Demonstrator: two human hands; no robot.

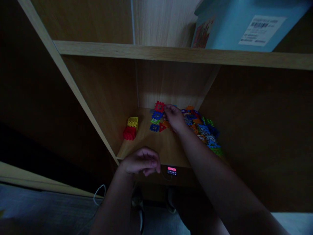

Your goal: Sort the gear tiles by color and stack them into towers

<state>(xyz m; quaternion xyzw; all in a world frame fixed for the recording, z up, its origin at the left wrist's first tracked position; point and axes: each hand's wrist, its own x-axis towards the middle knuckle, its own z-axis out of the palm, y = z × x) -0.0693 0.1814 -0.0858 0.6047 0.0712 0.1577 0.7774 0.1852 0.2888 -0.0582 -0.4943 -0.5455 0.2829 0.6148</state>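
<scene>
Resting left hand (142,161) at front edge of light wooden shelf board (144,138), near its front-left corner, fingers curling inward into loose fist; nothing showing inside that fist. Reaching right hand (174,118) across board toward back edge, palm down, fingertips touching pile of small colourful plastic grid tiles (202,130); cannot tell whether pinching one tile or just pressing on them, fingers hiding contact. Seeing pile spreading from back edge along right side of board toward front-right corner, with red square grid tile (159,106) lying just past fingertips and blue tiles just left of hand. Judging tiles as light, stiff, slightly slick moulded plastic, notched edges likely snagging on neighbours. Judging best hold as pinching by two opposite edges or hooking fingertip through grid hole, lifting straight up out of heap. Noting stacked yellow grid block (133,121) sitting against stacked red grid block (129,133) near left edge of board, well apart from pile. Noting upper wooden shelf (146,52) hanging over compartment, pale blue cardboard box with white barcode label (244,26) standing on it at right end. Noting side walls and upper shelf crowding arm room, dim light hiding right part of pile. Spotting small dark device with red-lit screen (171,170) just below front edge, beside left hand, and white cable loop (100,194) lower left on floor.
</scene>
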